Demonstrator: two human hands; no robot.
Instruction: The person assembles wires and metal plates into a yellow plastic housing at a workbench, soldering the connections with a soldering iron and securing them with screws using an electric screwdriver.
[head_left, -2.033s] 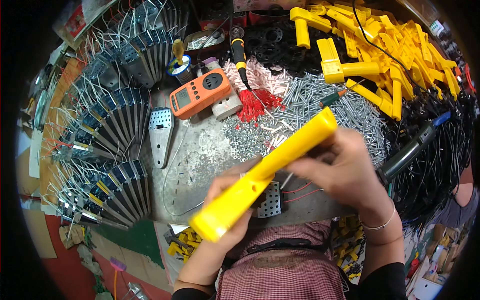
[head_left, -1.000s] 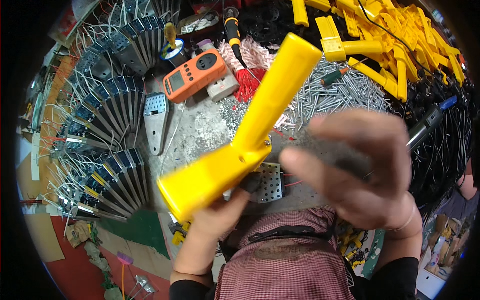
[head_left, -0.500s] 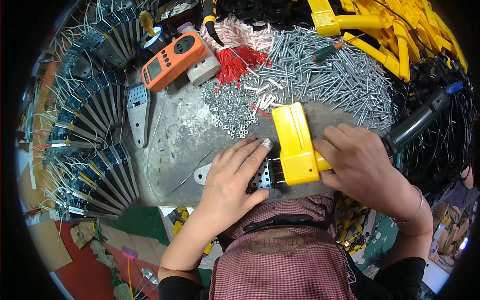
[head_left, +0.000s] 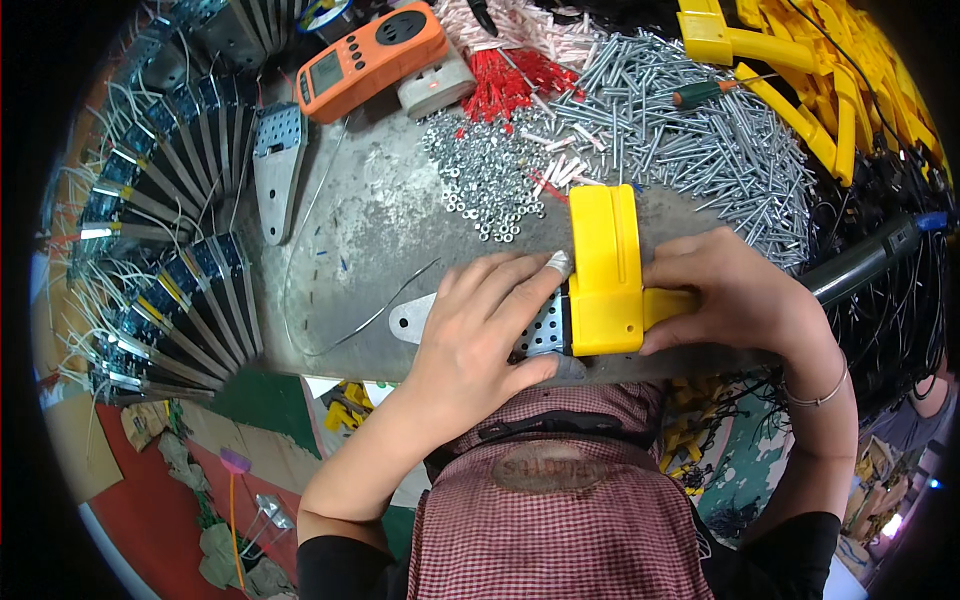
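Grey bench (head_left: 370, 210) shows in the middle, with nuts (head_left: 490, 190) and screws (head_left: 680, 120) past our hands. We see the yellow handle (head_left: 607, 265) near the front edge, up against the metal plate (head_left: 411, 320). Our left hand (head_left: 468, 325) holds the plate from above, thumb on the near side; our right hand (head_left: 728, 295) pinches the handle's grip (head_left: 668, 305). The two parts look put together, but we can't tell how deep. The handle's hole (head_left: 629, 328) shows no screw, so that looks not done yet.
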